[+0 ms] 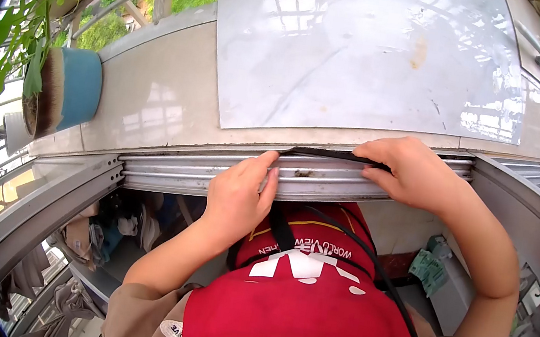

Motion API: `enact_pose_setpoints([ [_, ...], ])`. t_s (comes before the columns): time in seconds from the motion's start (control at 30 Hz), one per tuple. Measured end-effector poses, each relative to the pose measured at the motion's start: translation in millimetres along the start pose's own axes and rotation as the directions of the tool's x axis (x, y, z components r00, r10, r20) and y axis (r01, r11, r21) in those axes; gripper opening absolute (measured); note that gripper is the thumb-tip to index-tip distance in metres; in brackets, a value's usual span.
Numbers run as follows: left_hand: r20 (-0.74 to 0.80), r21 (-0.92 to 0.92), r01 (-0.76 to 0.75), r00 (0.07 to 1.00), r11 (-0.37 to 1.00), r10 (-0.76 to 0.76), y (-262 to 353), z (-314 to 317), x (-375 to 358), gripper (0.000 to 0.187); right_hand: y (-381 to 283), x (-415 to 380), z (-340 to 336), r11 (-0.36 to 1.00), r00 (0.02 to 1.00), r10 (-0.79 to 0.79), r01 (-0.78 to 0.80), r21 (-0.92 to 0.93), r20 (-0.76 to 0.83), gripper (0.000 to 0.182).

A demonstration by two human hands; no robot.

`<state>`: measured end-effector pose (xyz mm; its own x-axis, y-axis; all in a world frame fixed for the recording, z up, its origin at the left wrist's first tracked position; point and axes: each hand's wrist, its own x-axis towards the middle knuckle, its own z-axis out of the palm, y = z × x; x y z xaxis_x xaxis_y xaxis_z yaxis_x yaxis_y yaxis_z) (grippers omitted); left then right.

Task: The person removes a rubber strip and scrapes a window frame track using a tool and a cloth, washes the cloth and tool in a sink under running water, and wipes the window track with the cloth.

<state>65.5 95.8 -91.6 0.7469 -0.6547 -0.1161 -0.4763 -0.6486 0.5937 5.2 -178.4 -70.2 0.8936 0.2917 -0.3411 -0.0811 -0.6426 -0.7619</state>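
Observation:
A thin black strip [326, 153] lies lengthwise along the back of the silver window track [323, 179], raised a little near its left end. My right hand [412, 174] is closed on the strip's right part, with the thumb below and the fingers curled over it. At the other end, my left hand [239, 192] has its bent fingertips against the strip, its thumb lower over the track's front rails. The strip's exact end under the left fingertips is hidden. Dark dirt marks show on the rails between the hands.
Behind the track, a shiny white sheet [366, 58] covers much of the tiled ledge [157, 92]. A blue pot [79, 89] with a plant stands at left. Grey frame posts [40, 206] flank the track. A red apron [307, 303] and black cable [401, 308] are below.

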Motion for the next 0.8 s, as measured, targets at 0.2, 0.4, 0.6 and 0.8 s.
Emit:
enact_pose_setpoints([
  [0.2,0.053,0.170,0.052,0.997,0.984,-0.062,17,-6,-1,0.026,-26,-19,4,0.945,0.994,-0.038,0.001,-0.326,-0.107,0.024],
  [0.4,0.151,0.104,0.134,0.977,0.985,-0.149,21,-16,7,0.028,-40,-8,-15,0.963,0.997,0.076,-0.072,-0.258,0.004,0.014],
  [0.6,0.136,0.107,0.092,0.985,0.990,-0.106,17,-20,7,0.026,-27,9,-20,0.961,0.998,0.052,-0.046,-0.274,0.018,0.018],
  [0.8,0.227,-0.004,0.195,0.955,0.981,-0.189,16,-24,9,0.032,-22,-4,6,0.965,0.995,0.004,-0.029,-0.260,-0.097,0.022],
])
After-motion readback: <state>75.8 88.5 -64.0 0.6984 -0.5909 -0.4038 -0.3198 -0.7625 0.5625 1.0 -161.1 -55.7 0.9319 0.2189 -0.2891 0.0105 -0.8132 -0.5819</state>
